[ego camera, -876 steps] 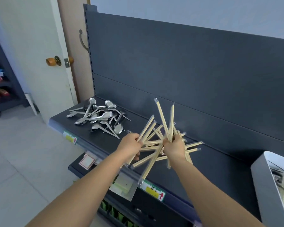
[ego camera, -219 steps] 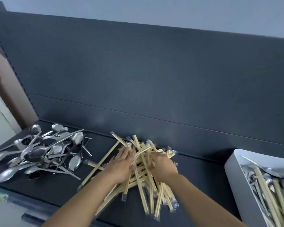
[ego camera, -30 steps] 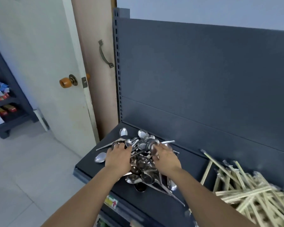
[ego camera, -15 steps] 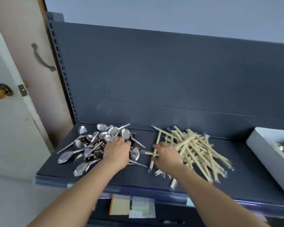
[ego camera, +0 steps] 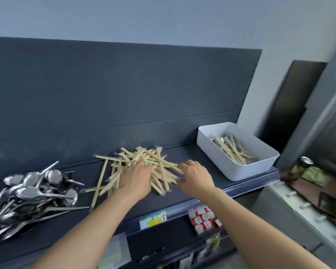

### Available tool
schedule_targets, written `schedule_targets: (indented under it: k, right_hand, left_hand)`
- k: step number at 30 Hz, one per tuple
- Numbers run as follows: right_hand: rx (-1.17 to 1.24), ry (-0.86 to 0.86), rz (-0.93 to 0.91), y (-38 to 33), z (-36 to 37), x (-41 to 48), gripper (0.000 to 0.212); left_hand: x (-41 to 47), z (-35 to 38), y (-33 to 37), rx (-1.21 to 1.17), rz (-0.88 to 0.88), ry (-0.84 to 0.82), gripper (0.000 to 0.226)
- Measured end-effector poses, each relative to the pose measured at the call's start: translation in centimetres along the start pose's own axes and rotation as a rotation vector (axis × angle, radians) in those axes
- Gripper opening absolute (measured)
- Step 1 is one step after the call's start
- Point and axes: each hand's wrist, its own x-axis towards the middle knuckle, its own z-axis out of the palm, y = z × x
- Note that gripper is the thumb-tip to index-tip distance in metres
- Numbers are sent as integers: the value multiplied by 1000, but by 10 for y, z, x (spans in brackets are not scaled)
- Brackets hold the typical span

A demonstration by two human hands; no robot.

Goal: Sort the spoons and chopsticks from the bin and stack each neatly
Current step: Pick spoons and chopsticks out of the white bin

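Chopsticks: pale wooden chopsticks in clear wrappers (ego camera: 153, 162), crisscrossed heap mid-shelf, long axes mostly back-left to front-right.
Spoons: shiny steel spoons (ego camera: 33, 193), tangled pile far left.
Left hand (ego camera: 135, 179): flat, palm down on heap.
Right hand (ego camera: 196, 176): relaxed, fingertips touching heap's right edge, gripping nothing.
Bin: white rectangular plastic bin (ego camera: 219, 160), right end of dark matte shelf (ego camera: 175, 197), apart from heap.

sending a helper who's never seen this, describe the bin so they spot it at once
Find the dark shelf with the tall back panel. Go to its right end, past the spoons and the chopstick pile. The bin is the only white walled box there; its neighbours are loose heaps.
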Motion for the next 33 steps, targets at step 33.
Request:
schedule_targets:
  k: [33]
  right_hand:
    - [106,-242,259,351,-6,124,32]
  left_hand:
    - [295,79,320,-384,-98,-265,25]
